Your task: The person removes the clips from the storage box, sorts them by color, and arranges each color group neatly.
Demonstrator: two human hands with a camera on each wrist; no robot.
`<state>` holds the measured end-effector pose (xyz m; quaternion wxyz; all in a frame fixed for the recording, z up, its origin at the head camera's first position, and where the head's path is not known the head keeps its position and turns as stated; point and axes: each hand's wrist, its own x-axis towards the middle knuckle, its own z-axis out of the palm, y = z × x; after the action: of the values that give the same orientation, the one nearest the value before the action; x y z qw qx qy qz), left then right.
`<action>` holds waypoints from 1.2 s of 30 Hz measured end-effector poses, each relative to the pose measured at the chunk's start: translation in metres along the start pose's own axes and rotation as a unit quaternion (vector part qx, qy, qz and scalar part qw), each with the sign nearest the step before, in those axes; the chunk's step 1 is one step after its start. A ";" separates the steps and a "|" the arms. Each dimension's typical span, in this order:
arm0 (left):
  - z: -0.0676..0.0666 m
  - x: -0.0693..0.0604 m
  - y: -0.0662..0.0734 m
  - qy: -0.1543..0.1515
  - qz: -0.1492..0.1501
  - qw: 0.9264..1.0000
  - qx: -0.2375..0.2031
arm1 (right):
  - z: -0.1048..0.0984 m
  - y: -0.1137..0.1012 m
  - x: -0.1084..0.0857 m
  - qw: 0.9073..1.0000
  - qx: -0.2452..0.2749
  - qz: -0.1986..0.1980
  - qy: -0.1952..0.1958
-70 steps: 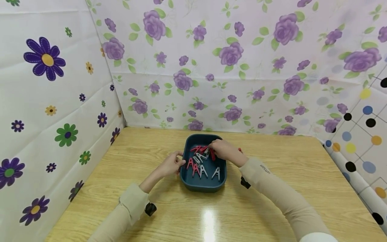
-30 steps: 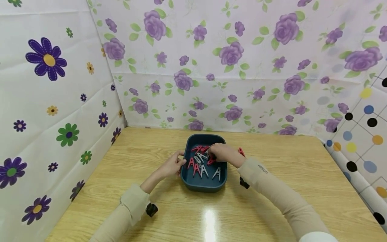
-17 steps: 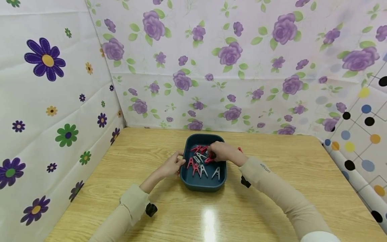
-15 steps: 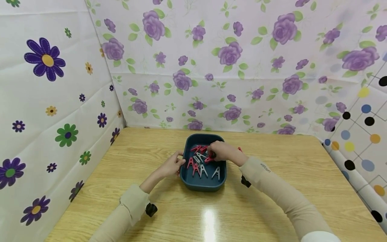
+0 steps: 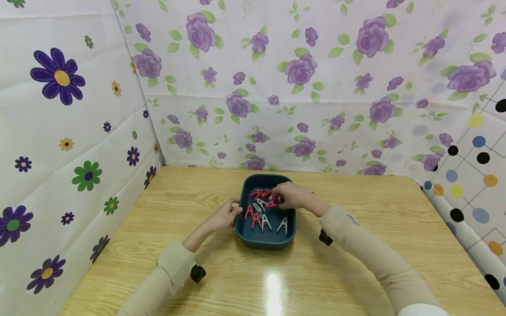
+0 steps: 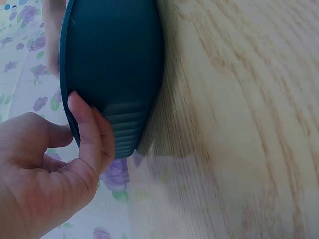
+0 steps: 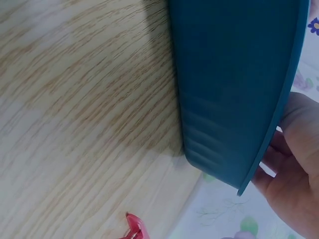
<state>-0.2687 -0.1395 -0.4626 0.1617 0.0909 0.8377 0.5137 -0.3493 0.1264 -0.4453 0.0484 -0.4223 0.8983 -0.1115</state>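
A dark blue-green bin [image 5: 265, 245] holds several red and white clothespins, among them a white one [image 5: 282, 225] by itself at the lower right. The left hand [image 5: 223, 215] grips the bin's left rim; in the left wrist view this hand [image 6: 55, 169] has its thumb on one side of the rim and fingers against the outer wall [image 6: 114, 59]. Inside the bin's upper right part, the right hand [image 5: 292, 195] pinches a red clothespin [image 5: 271, 204], its fingertips partly hidden. The right wrist view shows the right hand [image 7: 294, 164] beyond the bin wall [image 7: 229, 89].
The bin stands on a wooden table [image 5: 356, 245]. Another red clothespin [image 7: 135, 227] lies on the table to the right of the bin, mostly hidden behind the right arm in the head view. Flowered cloth [image 5: 276, 123] hangs behind and beside the table.
The red clothespin at the right fingertips has shifted left and turned. The right hand has risen slightly, and its forearm has moved a little right. The left hand keeps its grip on the rim.
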 end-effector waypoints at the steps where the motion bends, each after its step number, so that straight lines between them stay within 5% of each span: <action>1: 0.000 0.000 0.000 -0.001 -0.001 1.000 0.000 | -0.001 0.001 -0.001 1.000 0.005 -0.004 0.004; 17: 0.000 0.002 -0.002 0.000 -0.005 1.000 -0.001 | 0.003 0.010 -0.013 0.993 0.039 -0.028 0.104; 36: 0.001 0.000 -0.002 -0.001 -0.010 1.000 -0.009 | -0.004 0.014 -0.027 0.986 0.048 -0.001 0.158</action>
<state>-0.2688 -0.1393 -0.4645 0.1683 0.0821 0.8338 0.5193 -0.3428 0.1564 -0.4449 -0.0738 -0.3973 0.8879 -0.2198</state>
